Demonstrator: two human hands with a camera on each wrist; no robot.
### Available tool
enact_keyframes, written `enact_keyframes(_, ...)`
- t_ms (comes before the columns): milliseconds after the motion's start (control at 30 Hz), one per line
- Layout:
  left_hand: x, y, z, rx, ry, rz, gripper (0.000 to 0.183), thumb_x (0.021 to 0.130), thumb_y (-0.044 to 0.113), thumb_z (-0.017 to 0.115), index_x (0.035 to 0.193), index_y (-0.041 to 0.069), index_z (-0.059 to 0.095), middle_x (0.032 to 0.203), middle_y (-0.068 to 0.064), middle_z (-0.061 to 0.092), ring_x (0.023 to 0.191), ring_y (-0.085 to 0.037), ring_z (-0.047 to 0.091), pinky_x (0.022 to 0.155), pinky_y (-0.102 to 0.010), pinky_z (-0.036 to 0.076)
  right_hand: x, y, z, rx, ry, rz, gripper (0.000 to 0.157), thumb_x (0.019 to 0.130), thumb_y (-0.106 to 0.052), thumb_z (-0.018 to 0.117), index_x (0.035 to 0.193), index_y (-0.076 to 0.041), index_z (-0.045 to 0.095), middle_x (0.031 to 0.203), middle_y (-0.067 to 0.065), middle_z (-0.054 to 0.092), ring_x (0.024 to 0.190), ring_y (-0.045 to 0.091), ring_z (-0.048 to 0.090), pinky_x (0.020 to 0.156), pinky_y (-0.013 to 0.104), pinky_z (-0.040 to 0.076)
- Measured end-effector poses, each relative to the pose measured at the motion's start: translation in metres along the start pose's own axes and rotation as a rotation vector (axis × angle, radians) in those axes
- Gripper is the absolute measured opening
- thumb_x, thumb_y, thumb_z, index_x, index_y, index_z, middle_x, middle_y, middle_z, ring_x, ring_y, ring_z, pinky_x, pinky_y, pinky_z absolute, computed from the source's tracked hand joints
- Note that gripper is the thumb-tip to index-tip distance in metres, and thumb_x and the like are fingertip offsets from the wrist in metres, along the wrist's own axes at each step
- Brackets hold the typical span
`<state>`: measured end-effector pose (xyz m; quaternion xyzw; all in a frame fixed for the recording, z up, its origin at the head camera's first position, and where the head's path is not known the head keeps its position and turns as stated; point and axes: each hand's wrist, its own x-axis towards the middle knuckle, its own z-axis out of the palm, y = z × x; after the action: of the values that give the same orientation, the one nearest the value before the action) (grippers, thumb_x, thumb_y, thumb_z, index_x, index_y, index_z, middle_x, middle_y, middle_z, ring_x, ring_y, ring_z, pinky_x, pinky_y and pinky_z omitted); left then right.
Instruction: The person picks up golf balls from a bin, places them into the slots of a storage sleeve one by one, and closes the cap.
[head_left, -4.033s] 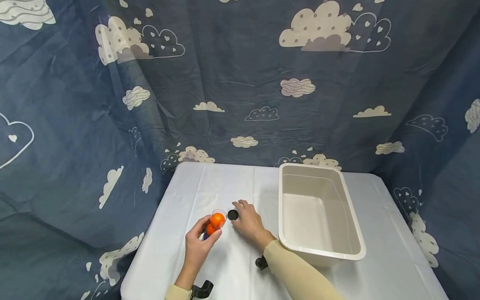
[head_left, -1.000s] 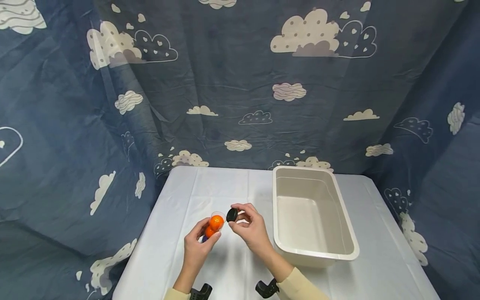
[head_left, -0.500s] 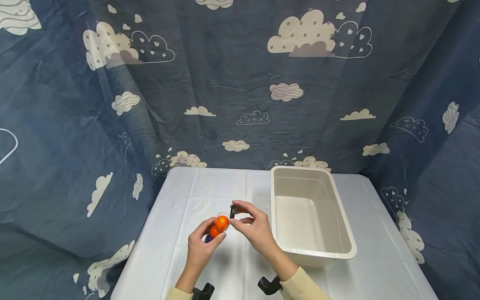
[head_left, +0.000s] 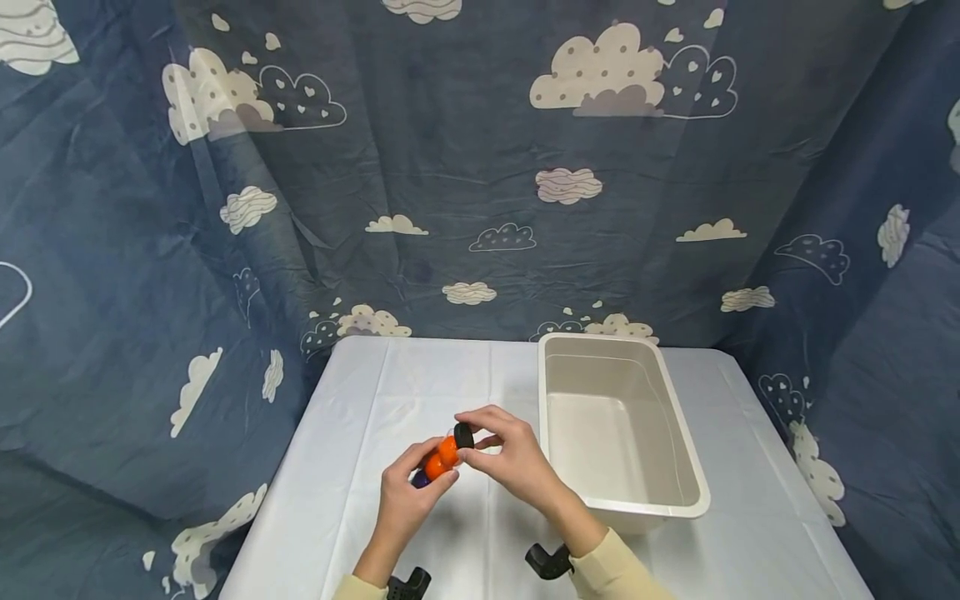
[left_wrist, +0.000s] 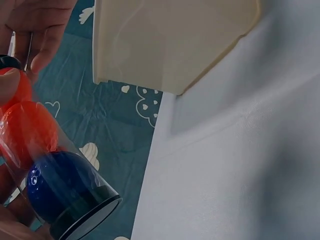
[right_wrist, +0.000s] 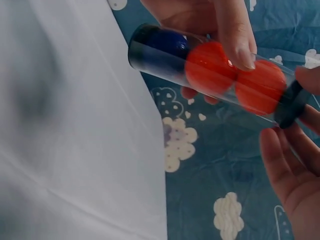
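Observation:
My left hand (head_left: 408, 492) grips a clear plastic tube (right_wrist: 182, 77) above the white table. Inside it sit two orange balls (right_wrist: 209, 68) and one dark blue ball (left_wrist: 62, 185), the blue one at the dark closed end. Thumb and fingers of my right hand (head_left: 513, 454) pinch a black cap (right_wrist: 291, 104) at the tube's other end. In the right wrist view the cap stands right at the tube's mouth, next to an orange ball. The left thumb lies along the tube's side.
A beige plastic tub (head_left: 551, 417) stands on the right half of the white-covered table (head_left: 360, 467), close to my right forearm. A dark blue curtain (head_left: 420, 150) with cloud prints hangs behind and at both sides. Each wrist wears a black camera mount (head_left: 547, 562).
The right hand has picked the black cap up from the table and brought it left onto the tube's open end. The left hand has tilted the tube toward the cap.

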<state>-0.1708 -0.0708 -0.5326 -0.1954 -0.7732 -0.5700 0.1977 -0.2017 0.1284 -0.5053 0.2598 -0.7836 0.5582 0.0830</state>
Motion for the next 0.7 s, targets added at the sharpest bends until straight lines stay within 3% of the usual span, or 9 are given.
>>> enact_keyframes(300,-0.003,-0.004,0.003,0.023,-0.01,-0.012,0.047,0.074,0.002,0.089,0.117,0.007,0.072,0.105,-0.005,0.071,0.092,-0.021,0.069,0.082,-0.043,0.058,0.002,-0.006,-0.011,-0.103,-0.13,0.006,0.044,0.086,-0.017,0.083,0.128,-0.018,0.068,0.119,-0.005,0.066,0.103,0.014,0.066,0.081,0.032,0.058)
enact_keyframes(700,-0.007,-0.003,0.0,0.007,-0.063,-0.031,0.046,0.076,0.003,0.087,0.12,0.005,0.072,0.106,-0.007,0.07,0.09,-0.024,0.068,0.077,-0.04,0.059,0.002,-0.013,-0.017,-0.143,-0.234,0.043,0.042,0.084,-0.015,0.083,0.124,-0.014,0.071,0.113,-0.004,0.066,0.099,0.01,0.067,0.082,0.029,0.057)
